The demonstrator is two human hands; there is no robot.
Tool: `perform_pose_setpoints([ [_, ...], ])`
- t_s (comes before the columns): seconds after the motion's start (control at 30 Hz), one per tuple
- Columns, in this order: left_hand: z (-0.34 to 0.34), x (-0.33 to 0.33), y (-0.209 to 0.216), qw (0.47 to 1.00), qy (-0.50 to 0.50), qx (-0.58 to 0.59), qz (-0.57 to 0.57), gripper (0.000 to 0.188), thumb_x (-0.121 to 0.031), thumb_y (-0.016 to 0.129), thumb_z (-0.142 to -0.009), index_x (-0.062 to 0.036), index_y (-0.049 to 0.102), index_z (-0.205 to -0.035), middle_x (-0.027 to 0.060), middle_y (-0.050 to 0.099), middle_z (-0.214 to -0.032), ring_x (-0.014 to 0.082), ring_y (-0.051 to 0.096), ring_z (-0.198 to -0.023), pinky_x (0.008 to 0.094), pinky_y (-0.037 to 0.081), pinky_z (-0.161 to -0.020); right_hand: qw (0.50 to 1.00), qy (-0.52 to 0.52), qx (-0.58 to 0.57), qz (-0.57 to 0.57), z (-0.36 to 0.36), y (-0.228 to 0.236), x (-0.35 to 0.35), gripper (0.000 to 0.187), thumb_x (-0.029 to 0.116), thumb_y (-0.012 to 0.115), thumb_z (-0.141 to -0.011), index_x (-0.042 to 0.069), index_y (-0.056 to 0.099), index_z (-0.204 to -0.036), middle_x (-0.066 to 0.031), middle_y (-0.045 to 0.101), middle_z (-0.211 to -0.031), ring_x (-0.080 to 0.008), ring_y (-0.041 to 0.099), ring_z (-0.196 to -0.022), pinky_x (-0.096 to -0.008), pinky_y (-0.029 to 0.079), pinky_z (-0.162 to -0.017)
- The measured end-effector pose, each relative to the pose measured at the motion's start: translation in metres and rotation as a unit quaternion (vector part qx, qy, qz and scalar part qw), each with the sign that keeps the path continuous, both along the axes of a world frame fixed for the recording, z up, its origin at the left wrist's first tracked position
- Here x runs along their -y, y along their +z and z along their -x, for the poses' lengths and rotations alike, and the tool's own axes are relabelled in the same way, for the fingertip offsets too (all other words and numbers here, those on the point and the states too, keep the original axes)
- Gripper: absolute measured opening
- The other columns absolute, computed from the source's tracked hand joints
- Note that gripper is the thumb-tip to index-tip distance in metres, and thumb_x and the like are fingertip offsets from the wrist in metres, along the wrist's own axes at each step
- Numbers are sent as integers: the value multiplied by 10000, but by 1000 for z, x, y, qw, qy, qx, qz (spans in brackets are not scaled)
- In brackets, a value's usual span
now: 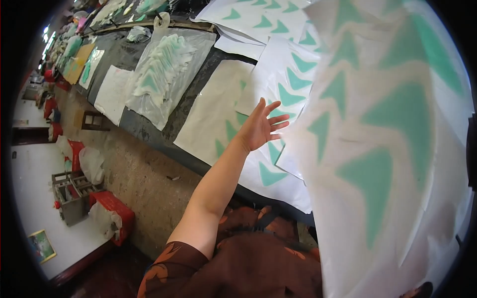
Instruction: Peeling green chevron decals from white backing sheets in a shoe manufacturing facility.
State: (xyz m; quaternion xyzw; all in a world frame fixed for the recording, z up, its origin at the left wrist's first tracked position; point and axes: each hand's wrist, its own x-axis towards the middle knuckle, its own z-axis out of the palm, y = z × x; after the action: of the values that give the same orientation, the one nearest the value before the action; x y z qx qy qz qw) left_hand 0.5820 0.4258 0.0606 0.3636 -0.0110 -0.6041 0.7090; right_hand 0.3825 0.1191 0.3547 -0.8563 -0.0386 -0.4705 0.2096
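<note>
My left hand [259, 128] reaches over the dark table with its fingers spread and nothing in them. Beneath and beside it lie white sheets [293, 59] bearing rows of green, curved, pointed shapes. A large sheet [348, 198] of the same kind stands raised close to me on the right, slightly blurred, and covers that side of the view. My right hand is out of sight; whether it is behind this raised sheet I cannot tell. Another pale sheet [208, 104] with a few green shapes lies left of my hand.
Further left on the table [130, 107] a clear plastic bag [174, 84] holds stacked green-and-white pieces, beside a white paper [113, 94]. A wooden stool [93, 120], a red crate [113, 211] and a grey wooden stand [72, 198] are on the floor at left.
</note>
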Motion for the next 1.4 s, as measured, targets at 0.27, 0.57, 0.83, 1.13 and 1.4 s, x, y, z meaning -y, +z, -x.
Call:
perform_pose_setpoints([
  [0.27,-40,-74,19,970,32,-134,201,789,-647,429,-906,-86,316,-1450,220,520,-1313,352,525,-1200,477,429,-1011,995,-78,14,-55,-49,-58,-104,398,240,577,-891,65,505,-1242,-100,536,-1192,-233,563,-999,-415,545,-813],
  [0.57,-164,-243,19,976,48,191,88,749,65,582,-791,-104,303,-1465,147,589,-1242,245,567,-1153,369,461,-978,739,65,15,-671,-20,-133,-179,297,200,571,-883,20,617,-1115,-62,638,-1031,-141,597,-951,-284,470,-889],
  [0.83,-165,-309,-8,948,102,255,-161,719,143,543,-771,-32,327,-1433,141,573,-1271,228,564,-1164,362,445,-1007,587,16,-144,-796,-42,-286,-235,148,67,636,-834,112,554,-949,56,573,-824,-33,541,-755,-236,474,-705],
  [1.13,-136,-284,-44,939,70,224,-252,643,154,489,-802,-14,352,-1407,136,558,-1281,215,547,-1160,333,440,-990,593,-150,-180,-770,-63,-361,-227,177,80,639,-856,87,569,-1018,21,587,-864,-71,559,-788,-245,472,-763],
  [1.4,-142,-245,-30,717,-18,615,-329,349,14,609,-831,-1,594,-1179,115,615,-1130,206,590,-1032,296,455,-902,771,-192,-242,-557,-100,-363,-198,296,87,603,-856,30,599,-1146,-50,616,-1009,-142,575,-951,-276,469,-848],
])
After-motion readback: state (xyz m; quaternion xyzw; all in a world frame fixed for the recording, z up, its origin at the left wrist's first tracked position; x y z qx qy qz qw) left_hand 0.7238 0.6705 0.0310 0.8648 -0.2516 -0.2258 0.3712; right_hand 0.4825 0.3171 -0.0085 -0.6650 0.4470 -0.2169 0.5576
